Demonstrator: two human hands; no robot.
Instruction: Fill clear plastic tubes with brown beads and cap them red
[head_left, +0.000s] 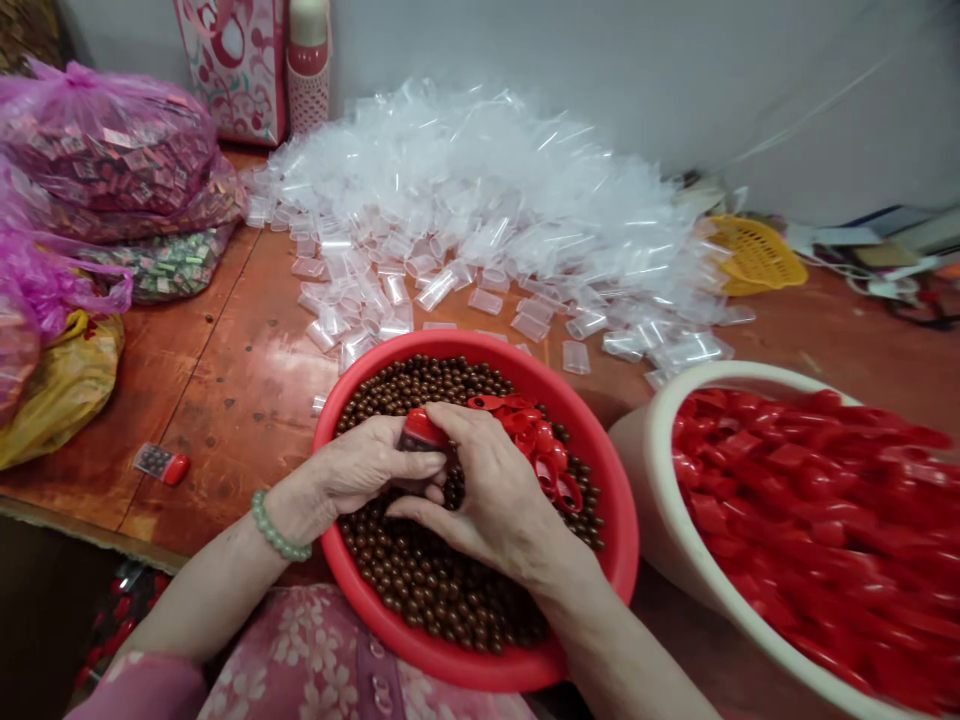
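Note:
Over a red basin [611, 480] of brown balls [427, 590], my left hand [367, 460] grips a small clear tube with a red cap [424, 428]. Dark balls show faintly inside the tube, and most of its body is hidden by my fingers. My right hand [487, 480] curls around the same tube from the other side, its fingertips against the red cap. Loose red caps [536, 435] lie on the balls, just beyond my right hand. A filled tube with a red cap [161, 464] rests on the table to the left.
Clear empty tubes [480, 190] are heaped along the wall. A white tub [649, 450] full of red caps stands at the right. Tied plastic bags [112, 150] of small packets sit at the left. Farther back are a yellow basket [757, 255], a patterned bag [240, 70] and a bottle [308, 70].

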